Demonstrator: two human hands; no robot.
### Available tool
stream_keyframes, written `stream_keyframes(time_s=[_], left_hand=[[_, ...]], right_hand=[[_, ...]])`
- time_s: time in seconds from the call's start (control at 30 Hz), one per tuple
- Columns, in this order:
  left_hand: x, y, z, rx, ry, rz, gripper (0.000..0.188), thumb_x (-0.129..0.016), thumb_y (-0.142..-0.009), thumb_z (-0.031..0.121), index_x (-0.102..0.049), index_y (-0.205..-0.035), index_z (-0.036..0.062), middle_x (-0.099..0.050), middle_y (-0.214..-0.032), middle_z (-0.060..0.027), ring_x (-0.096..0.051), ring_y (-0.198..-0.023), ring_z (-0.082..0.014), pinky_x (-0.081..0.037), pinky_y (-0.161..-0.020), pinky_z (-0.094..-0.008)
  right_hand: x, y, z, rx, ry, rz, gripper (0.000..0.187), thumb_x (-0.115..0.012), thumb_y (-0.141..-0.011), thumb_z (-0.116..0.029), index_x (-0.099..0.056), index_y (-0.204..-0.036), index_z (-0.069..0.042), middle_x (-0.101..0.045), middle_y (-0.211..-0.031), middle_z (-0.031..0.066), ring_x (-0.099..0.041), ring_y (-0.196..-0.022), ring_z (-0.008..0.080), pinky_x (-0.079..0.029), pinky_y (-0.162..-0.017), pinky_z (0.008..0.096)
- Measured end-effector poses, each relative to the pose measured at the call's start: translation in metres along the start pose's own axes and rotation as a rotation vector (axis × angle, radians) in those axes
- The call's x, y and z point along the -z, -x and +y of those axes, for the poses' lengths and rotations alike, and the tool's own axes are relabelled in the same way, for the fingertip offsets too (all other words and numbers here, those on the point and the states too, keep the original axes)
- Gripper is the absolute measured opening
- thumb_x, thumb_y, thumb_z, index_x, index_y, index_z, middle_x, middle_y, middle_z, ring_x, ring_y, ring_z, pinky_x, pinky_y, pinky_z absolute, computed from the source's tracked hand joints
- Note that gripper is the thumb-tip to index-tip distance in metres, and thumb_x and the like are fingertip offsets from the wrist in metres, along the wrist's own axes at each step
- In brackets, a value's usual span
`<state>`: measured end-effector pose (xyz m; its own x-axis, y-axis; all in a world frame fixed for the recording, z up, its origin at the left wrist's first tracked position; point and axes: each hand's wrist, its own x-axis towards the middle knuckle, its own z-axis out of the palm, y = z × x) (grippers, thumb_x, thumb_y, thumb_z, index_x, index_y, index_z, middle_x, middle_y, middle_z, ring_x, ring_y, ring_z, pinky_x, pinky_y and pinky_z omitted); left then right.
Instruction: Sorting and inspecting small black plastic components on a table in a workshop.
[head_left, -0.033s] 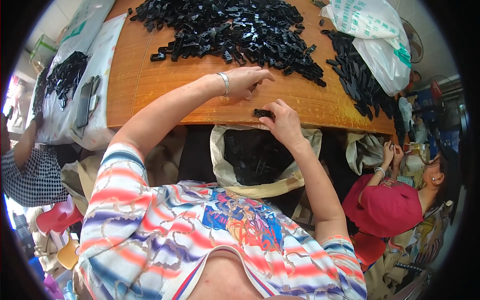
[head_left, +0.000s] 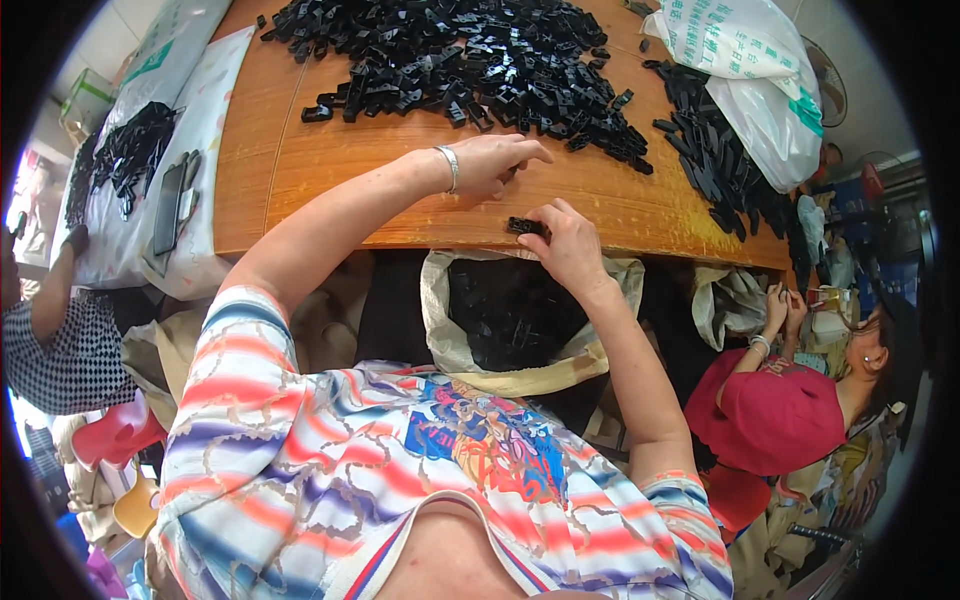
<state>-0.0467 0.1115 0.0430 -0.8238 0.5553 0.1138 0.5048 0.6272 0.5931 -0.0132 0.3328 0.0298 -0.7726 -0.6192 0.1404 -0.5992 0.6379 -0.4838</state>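
Right hand [head_left: 572,243] has a small black plastic part [head_left: 522,226] pinched between thumb and fingers, right by the front edge of the bench [head_left: 335,195]. Left hand [head_left: 492,165] is just past it, a bit further in over the wood, back side up with the fingers bent and pointing right. There's a dark bit peeking out under those fingers, but honestly I can't tell if it's gripping anything. Silver bracelet [head_left: 448,168] on that wrist.

Right below the bench edge, between the forearms, there's a pale sack [head_left: 436,300] with its mouth wide open and more black pieces [head_left: 510,325] down inside.

Further in, past the left hand, a big messy pile of little black parts [head_left: 470,65] spreads over the bench. Off to its right is a separate heap of longer, slimmer black pieces [head_left: 700,150], with a white plastic bag [head_left: 765,120] right up against it.

Over on the left, a white-covered surface [head_left: 215,130] has a bunch of thin black pieces [head_left: 135,150] on it, plus a dark phone-like slab [head_left: 168,212] lying near them. Somebody in a checked top [head_left: 65,355] is at that side, and a co-worker in a dark pink top [head_left: 775,410] sits at the right, both hands [head_left: 785,308] up close together.
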Motion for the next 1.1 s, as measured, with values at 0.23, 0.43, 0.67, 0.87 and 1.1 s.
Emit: stream_keyframes(time_s=[0.23, 0.43, 0.67, 0.87, 1.1], left_hand=[[-0.009, 0.001, 0.002, -0.065, -0.093, 0.044, 0.083, -0.067, -0.071, -0.008, -0.04, -0.144, 0.0201, -0.057, -0.116, -0.012, -0.061, -0.1, -0.0296, -0.053, -0.086, -0.0389], [-0.024, 0.019, 0.004, 0.023, -0.072, 0.442, 0.073, -0.078, -0.067, 0.006, -0.048, -0.134, 0.01, -0.056, -0.117, -0.0133, -0.053, -0.111, -0.0327, -0.048, -0.094, -0.0405], [-0.05, 0.022, -0.005, 0.273, -0.164, 0.558, 0.032, -0.079, -0.073, 0.018, -0.065, -0.097, 0.0052, -0.058, -0.098, -0.0106, -0.053, -0.097, -0.0303, -0.046, -0.087, -0.0389], [-0.048, 0.025, -0.007, 0.231, -0.105, 0.487, 0.027, -0.079, -0.072, 0.019, -0.067, -0.093, 0.0066, -0.059, -0.093, -0.0087, -0.053, -0.095, -0.0294, -0.046, -0.086, -0.0385], [-0.046, 0.029, -0.009, 0.193, -0.107, 0.469, 0.028, -0.08, -0.07, 0.019, -0.068, -0.093, 0.0071, -0.058, -0.091, -0.0081, -0.053, -0.093, -0.0294, -0.045, -0.083, -0.0392]], right_hand=[[-0.004, 0.002, 0.0, 0.067, 0.03, 0.077, 0.027, -0.081, -0.072, -0.013, -0.066, -0.093, -0.003, -0.061, -0.084, 0.0103, -0.064, -0.071, 0.0271, -0.051, -0.066, 0.0377], [-0.005, 0.005, -0.001, 0.047, 0.003, 0.111, 0.027, -0.081, -0.072, -0.012, -0.066, -0.093, -0.002, -0.063, -0.085, 0.0104, -0.064, -0.069, 0.0258, -0.052, -0.065, 0.0365], [-0.001, -0.017, 0.005, -0.024, -0.16, 0.203, 0.024, -0.079, -0.074, -0.005, -0.069, -0.095, 0.0, -0.062, -0.086, 0.0082, -0.063, -0.066, 0.0176, -0.051, -0.062, 0.0293], [-0.007, -0.05, 0.003, 0.016, -0.077, 0.247, 0.025, -0.08, -0.072, -0.005, -0.07, -0.095, -0.001, -0.062, -0.088, 0.0081, -0.063, -0.068, 0.0194, -0.052, -0.063, 0.0312], [-0.003, -0.054, 0.004, 0.068, -0.02, 0.153, 0.024, -0.081, -0.071, -0.006, -0.071, -0.092, 0.0, -0.061, -0.085, 0.0095, -0.064, -0.071, 0.024, -0.052, -0.067, 0.0344]])
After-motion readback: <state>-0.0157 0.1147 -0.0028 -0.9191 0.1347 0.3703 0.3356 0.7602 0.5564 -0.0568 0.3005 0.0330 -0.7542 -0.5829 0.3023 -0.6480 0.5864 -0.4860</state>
